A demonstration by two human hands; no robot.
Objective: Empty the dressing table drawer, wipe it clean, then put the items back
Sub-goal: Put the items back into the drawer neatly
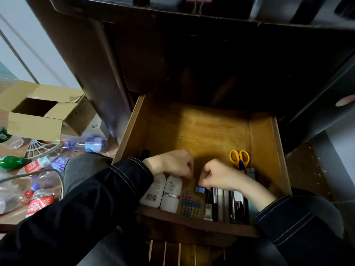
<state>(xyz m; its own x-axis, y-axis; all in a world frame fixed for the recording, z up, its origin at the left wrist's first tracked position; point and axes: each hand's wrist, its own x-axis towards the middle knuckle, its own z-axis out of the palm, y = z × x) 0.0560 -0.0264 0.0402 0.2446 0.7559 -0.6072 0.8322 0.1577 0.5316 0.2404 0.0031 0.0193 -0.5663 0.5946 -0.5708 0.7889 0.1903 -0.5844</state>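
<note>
The drawer (201, 131) stands pulled out of the dark dressing table (153, 54) toward the person, its long axis running from back to front. Its wooden bottom is bare at the back, and the items lie in a row against the near front wall.

At the left of that row, two white bottles lie side by side, lengthwise front to back. The left bottle (153, 192) shows a barcode. The right bottle (171, 194) reads "eLL" above smaller print too fine to read.

Next to them is a cluster of coloured binder clips (191, 205), with a single blue clip (199, 189) just behind it. Further right lie slim cosmetic tubes (219, 202) and a black case (238, 206) with white script that cannot be made out. All of these also point front to back. The yellow-handled scissors (239, 157) lie with their handles toward the back.

The left hand (169, 164) hangs over the tops of the two bottles with its fingers (189, 169) curled under. Whether they grasp anything cannot be told.

The right hand (221, 175) is just beside it. Its fingers (202, 181) are bunched directly above the blue clip, and it is unclear whether they touch it or pinch anything. Both sleeves are dark with pale stitching.

On the floor to the left are an open cardboard box (38, 110) and scattered plastic bottles (92, 144), some with red labels.
</note>
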